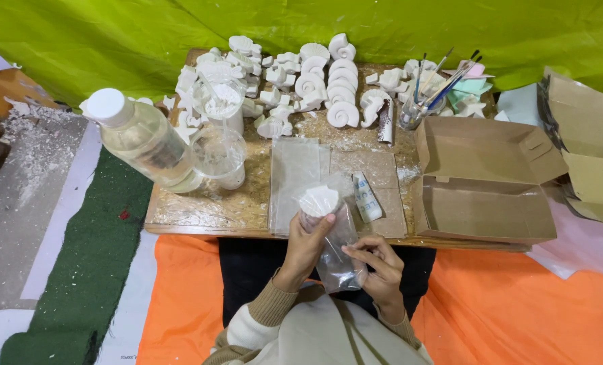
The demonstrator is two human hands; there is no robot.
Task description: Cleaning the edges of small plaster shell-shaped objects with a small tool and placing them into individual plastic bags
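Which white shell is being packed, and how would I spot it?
Start at the low wooden table; at its near edge the left hand holds a clear plastic bag. The fan-shaped shell sits at the bag's mouth, alone, while the other shells crowd the far edge.

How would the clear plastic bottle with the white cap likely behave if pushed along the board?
The clear plastic bottle with the white cap looks nearly full of liquid, so probably heavy for its size. It appears tall and stands near the wooden board's edge, so a high push might tip it. Its smooth wall may be slippery.
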